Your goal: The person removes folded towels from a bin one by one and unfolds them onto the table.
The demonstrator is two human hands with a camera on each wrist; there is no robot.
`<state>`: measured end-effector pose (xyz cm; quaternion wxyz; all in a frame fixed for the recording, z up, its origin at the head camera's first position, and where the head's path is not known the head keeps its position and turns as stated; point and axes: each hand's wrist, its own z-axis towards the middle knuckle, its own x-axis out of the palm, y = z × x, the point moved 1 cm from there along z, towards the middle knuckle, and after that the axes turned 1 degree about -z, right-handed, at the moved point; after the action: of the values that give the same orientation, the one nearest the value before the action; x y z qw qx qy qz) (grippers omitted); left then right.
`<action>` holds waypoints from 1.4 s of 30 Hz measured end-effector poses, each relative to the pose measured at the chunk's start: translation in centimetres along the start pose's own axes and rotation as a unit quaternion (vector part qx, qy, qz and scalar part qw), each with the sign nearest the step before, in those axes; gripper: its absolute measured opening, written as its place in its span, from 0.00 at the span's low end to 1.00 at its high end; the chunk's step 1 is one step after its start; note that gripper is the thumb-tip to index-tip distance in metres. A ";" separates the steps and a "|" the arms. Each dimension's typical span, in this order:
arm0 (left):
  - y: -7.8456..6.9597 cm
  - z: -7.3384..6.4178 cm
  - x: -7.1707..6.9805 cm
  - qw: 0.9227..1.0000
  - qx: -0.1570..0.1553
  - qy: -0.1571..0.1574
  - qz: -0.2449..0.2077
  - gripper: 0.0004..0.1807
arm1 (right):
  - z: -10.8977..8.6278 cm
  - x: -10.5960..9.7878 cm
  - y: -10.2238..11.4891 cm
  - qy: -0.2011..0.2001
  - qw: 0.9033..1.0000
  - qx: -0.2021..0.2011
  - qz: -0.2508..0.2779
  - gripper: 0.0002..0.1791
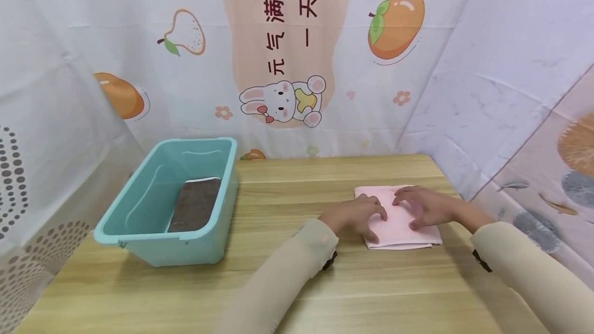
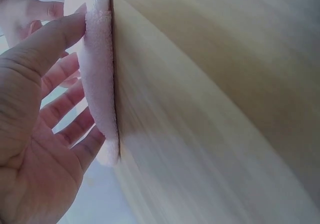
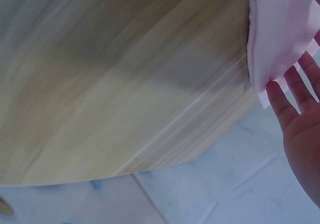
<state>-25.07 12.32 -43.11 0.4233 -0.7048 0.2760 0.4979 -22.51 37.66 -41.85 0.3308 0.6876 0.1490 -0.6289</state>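
A folded pink towel (image 1: pixel 393 224) lies flat on the wooden table, right of centre in the head view. My left hand (image 1: pixel 356 215) rests on its left side with fingers spread and slightly bent. On the far right part, my right hand (image 1: pixel 428 207) touches the cloth, its fingers spread too. In the left wrist view the thumb and fingertips of the left hand (image 2: pixel 35 144) meet the towel's layered edge (image 2: pixel 99 69). The right wrist view shows fingertips of the right hand (image 3: pixel 306 134) against the towel (image 3: pixel 280 34); its thumb is cut off there.
A teal plastic basin (image 1: pixel 185 249) stands at the left of the table (image 1: pixel 287 184). Inside it lies a folded brown cloth (image 1: pixel 197 205) with a pale edge. Printed curtains (image 1: pixel 185 92) hang behind the table and at both sides.
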 end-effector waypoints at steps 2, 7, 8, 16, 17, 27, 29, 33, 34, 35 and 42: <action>-0.5 0.7 -0.1 1.000 0.001 0.002 0.006 0.30 | -0.5 -0.2 -0.2 -0.004 1.000 0.005 0.001 0.33; -1.4 1.8 -0.2 1.000 -0.009 0.016 0.013 0.31 | -1.6 -0.5 -0.7 -0.012 1.000 0.018 0.002 0.33; -1.5 1.9 -0.2 1.000 -0.012 0.018 0.014 0.31 | -1.7 -0.5 -0.7 -0.013 1.000 0.019 0.003 0.33; -2.9 2.3 0.1 0.999 -0.024 0.039 0.028 0.31 | -3.0 -0.4 -0.6 -0.019 1.000 0.021 0.007 0.33; -3.0 2.3 0.1 0.998 -0.026 0.040 0.031 0.31 | -3.1 -0.4 -0.5 -0.019 1.000 0.021 0.009 0.33; -3.5 2.3 0.0 0.997 -0.042 0.045 0.035 0.31 | -3.5 -0.2 -0.6 -0.031 0.999 0.020 0.016 0.33; -3.6 2.2 0.0 0.998 -0.042 0.044 0.032 0.31 | -3.5 -0.2 -0.6 -0.028 0.999 0.024 0.019 0.33; -3.6 2.0 0.1 0.998 -0.041 0.040 0.027 0.30 | -3.7 -0.2 -0.4 -0.032 0.998 0.040 0.030 0.33; -3.6 2.0 0.2 0.998 -0.039 0.038 0.025 0.30 | -3.8 -0.2 -0.3 -0.037 0.998 0.044 0.033 0.32; -3.7 1.9 0.2 0.998 -0.037 0.035 0.024 0.30 | -3.9 -0.3 -0.2 -0.045 0.997 0.045 0.033 0.32; -4.2 1.8 0.0 0.998 -0.038 0.025 0.037 0.30 | -4.7 -0.9 0.0 -0.101 0.987 0.103 0.065 0.26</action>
<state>-22.48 16.01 -42.05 0.3701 -0.7220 0.2933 0.5056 -19.09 40.87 -41.00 0.3118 0.6595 0.0037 -0.6840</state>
